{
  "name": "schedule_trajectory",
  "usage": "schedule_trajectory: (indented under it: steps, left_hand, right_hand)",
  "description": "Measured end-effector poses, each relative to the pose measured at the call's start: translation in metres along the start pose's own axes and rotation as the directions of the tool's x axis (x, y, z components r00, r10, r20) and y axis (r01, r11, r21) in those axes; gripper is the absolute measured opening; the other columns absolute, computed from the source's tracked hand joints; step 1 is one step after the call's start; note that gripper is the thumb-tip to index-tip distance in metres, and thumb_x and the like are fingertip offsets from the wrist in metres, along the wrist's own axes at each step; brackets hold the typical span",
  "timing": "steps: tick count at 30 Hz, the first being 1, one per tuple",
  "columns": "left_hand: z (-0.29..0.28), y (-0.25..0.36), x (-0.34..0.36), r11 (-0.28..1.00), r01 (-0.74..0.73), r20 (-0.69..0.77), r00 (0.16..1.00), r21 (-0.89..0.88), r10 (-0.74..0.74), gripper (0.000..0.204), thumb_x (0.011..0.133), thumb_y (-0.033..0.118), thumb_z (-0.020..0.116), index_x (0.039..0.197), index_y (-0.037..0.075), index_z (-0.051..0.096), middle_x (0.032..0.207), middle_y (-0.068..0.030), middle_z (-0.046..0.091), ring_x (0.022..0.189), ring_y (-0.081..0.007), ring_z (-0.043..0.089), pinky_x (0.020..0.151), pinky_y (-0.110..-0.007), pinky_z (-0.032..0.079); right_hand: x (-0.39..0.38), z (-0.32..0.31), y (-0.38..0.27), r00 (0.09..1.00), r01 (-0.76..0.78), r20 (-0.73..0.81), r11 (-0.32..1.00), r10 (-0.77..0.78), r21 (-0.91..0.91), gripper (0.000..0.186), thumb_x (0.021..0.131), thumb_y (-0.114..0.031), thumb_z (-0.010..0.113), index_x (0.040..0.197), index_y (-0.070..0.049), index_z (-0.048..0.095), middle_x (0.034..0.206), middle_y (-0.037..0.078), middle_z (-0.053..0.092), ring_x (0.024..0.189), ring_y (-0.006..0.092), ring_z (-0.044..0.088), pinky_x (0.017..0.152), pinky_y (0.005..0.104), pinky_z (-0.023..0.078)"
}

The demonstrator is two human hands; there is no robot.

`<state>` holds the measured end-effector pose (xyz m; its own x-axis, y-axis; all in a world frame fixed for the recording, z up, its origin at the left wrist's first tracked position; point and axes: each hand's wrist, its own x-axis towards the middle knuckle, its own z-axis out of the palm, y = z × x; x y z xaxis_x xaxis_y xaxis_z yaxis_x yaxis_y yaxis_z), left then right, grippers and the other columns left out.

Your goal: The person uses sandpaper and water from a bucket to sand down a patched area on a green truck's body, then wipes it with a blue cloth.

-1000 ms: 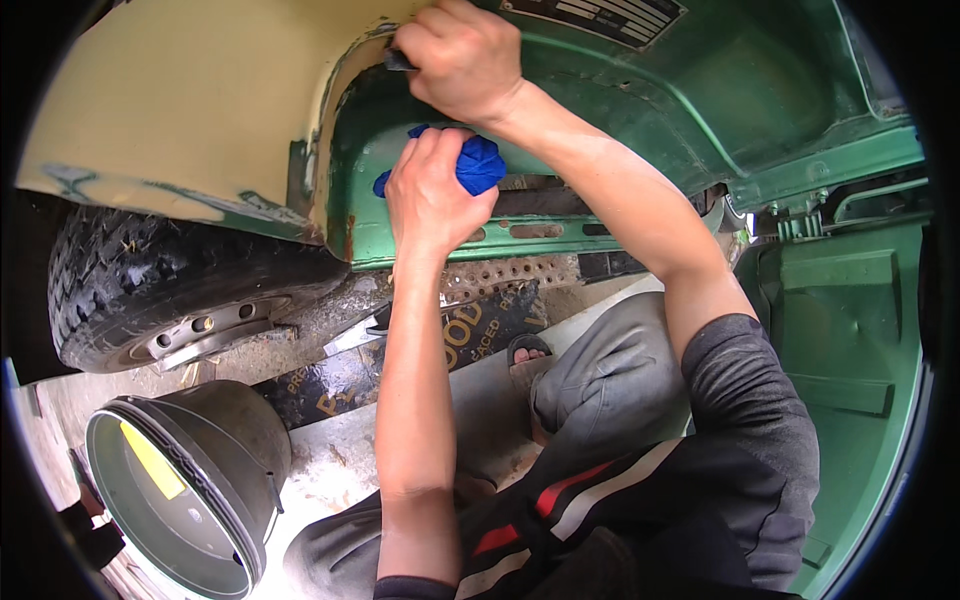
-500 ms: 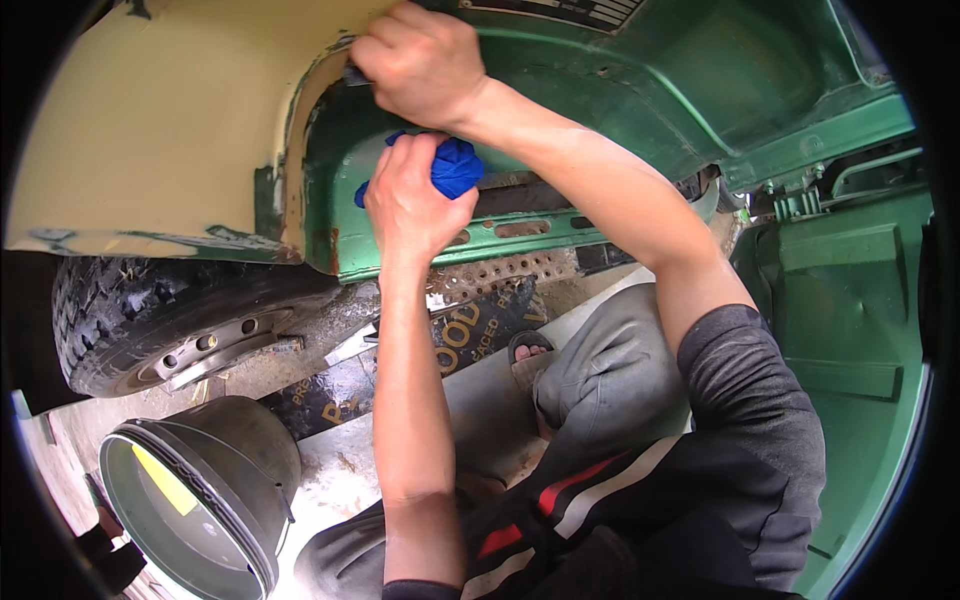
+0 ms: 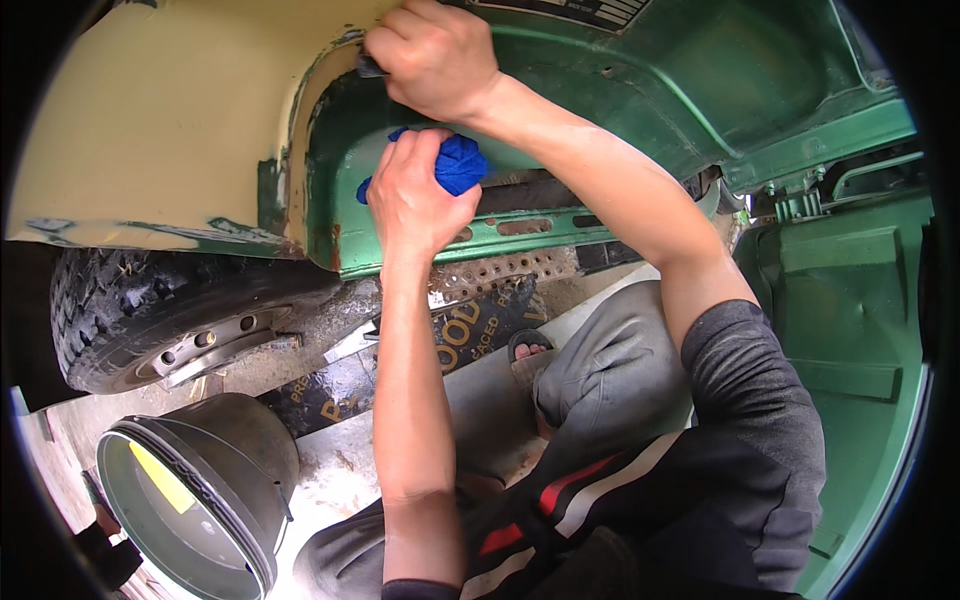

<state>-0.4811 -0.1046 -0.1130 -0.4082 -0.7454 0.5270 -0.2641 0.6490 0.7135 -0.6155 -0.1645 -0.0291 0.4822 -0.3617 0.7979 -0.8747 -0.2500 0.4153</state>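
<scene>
Cloth (image 3: 461, 166), one, gripped in left hand (image 3: 412, 190), one dark object (image 3: 370, 66) clenched in right hand (image 3: 437, 58), one bucket (image 3: 238, 432)

We're seeing crumpled, matt blue cloth (image 3: 461, 166), plus a glossy green metal panel (image 3: 570, 95). The beige panel (image 3: 170, 125) is looking smooth and pretty flat, edges rough and chipped. We're also getting knobbly rubber on the tyre (image 3: 130, 305), dull plastic on the bucket (image 3: 245, 440), and a shiny, wet-looking black board (image 3: 345, 385).
</scene>
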Motion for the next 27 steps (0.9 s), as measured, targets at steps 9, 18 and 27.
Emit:
schedule_trajectory:
  steps: [9, 18, 27]
  left_hand:
    - [-0.003, -0.004, -0.001, 1.0, 0.007, -0.011, 1.0, -0.028, -0.007, 0.04, 0.063, 0.014, 0.08, 0.101, 0.011, 0.069, 0.098, -0.009, 0.068, 0.096, -0.0341, 0.066, 0.083, -0.046, 0.055]
    - [-0.006, -0.008, -0.004, 0.999, 0.018, -0.02, 1.0, -0.044, -0.019, 0.04, 0.063, 0.013, 0.079, 0.102, 0.011, 0.069, 0.098, -0.0079, 0.068, 0.097, -0.0335, 0.066, 0.083, -0.046, 0.056]
    - [-0.002, -0.008, -0.005, 0.997, -0.005, -0.049, 0.999, -0.078, 0.001, 0.037, 0.065, 0.013, 0.078, 0.099, 0.01, 0.068, 0.097, -0.0094, 0.067, 0.096, -0.0344, 0.065, 0.082, -0.047, 0.056]
  right_hand:
    - [0.005, -0.007, -0.002, 0.996, -0.045, 0.074, 0.998, 0.042, 0.038, 0.016, 0.058, -0.011, 0.072, 0.067, -0.012, 0.06, 0.068, 0.003, 0.057, 0.066, 0.0251, 0.06, 0.054, 0.0374, 0.05]
    - [0.007, -0.003, -0.009, 0.991, -0.068, 0.114, 0.997, 0.072, -0.037, 0.025, 0.071, -0.026, 0.088, 0.073, -0.014, 0.067, 0.071, 0.001, 0.064, 0.066, 0.0227, 0.063, 0.054, 0.0365, 0.049]
    - [-0.006, -0.014, 0.002, 0.988, -0.084, 0.124, 0.994, 0.092, -0.066, 0.022, 0.07, -0.022, 0.085, 0.071, -0.014, 0.064, 0.068, 0.001, 0.06, 0.066, 0.0234, 0.062, 0.053, 0.0379, 0.048]
